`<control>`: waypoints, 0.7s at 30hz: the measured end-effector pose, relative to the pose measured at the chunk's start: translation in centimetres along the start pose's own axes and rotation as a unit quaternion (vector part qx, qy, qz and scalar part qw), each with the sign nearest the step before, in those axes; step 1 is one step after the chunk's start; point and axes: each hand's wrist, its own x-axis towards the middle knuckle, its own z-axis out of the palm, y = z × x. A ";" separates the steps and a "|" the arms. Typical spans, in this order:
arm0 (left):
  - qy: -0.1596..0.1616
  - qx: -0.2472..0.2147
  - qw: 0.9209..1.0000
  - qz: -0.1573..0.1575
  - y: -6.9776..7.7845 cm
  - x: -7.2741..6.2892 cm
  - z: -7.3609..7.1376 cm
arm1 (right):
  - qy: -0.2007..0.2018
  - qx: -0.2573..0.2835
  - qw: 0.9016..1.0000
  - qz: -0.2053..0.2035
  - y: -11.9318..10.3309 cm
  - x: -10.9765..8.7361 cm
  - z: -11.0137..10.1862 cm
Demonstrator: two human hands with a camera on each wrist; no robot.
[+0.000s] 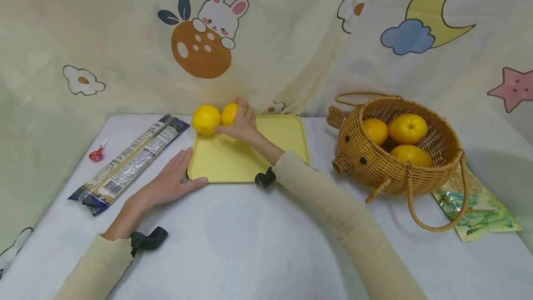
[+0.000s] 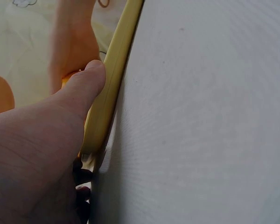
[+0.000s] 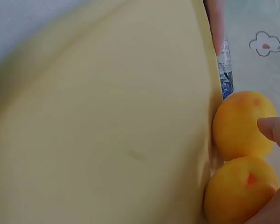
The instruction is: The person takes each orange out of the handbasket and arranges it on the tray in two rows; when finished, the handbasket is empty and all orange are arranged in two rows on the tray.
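Observation:
Two round orange-yellow fruits sit side by side at the far left corner of a yellow tray (image 1: 233,163). My right hand (image 1: 241,124) curls its fingers over the right-hand fruit (image 3: 241,190), its fingertips mostly hidden behind it. In the right wrist view, the thumb (image 3: 270,128) extends across to the left-hand fruit (image 1: 206,119). My left hand (image 1: 172,179) lies with straight fingers along the tray's left side. Its thumb (image 2: 91,77) rests at the tray's front edge.
A wicker basket (image 1: 374,177) with several fruits stands at the right, over a green packet (image 1: 479,212). A long printed package (image 1: 129,163) lies left of the tray, beside a red lollipop (image 1: 96,154). Patterned cloth (image 1: 283,36) hangs behind the white table.

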 end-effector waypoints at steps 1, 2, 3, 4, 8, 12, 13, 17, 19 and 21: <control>0.000 0.000 1.000 0.000 0.0 0.0 0.0 | 0.001 -0.004 1.000 -0.003 0.0 0.0 0.0; 0.000 -0.001 1.000 0.001 0.0 0.0 0.0 | 0.002 -0.009 1.000 -0.005 0.0 -0.1 0.1; -0.001 -0.002 1.000 0.001 0.0 -0.1 -0.1 | 0.004 -0.013 1.000 -0.007 -0.1 -0.1 0.1; -0.001 -0.002 1.000 0.002 0.0 -0.1 -0.1 | 0.005 -0.019 1.000 -0.009 -0.1 -0.2 0.1; -0.001 -0.002 1.000 0.002 0.0 0.0 -0.1 | 0.004 -0.041 0.999 -0.019 -0.5 -0.6 -0.2; -0.002 -0.002 1.000 0.003 0.1 0.0 -0.2 | 0.003 -0.044 0.998 -0.038 -0.9 -1.3 -0.8; -0.002 -0.002 1.000 0.004 0.1 0.0 -0.2 | 0.004 -0.045 0.998 -0.043 -1.0 -1.6 -1.0; -0.002 -0.003 1.000 0.005 0.1 0.0 -0.2 | 0.001 -0.039 0.996 -0.084 -1.7 -3.4 -2.2; -0.002 -0.003 1.000 0.004 0.1 0.0 -0.2 | -0.008 -0.028 0.992 -0.120 -2.1 -4.9 -3.0; -0.001 -0.003 1.000 0.003 0.0 0.1 -0.2 | -0.025 -0.014 0.987 -0.160 -2.4 -6.8 -3.9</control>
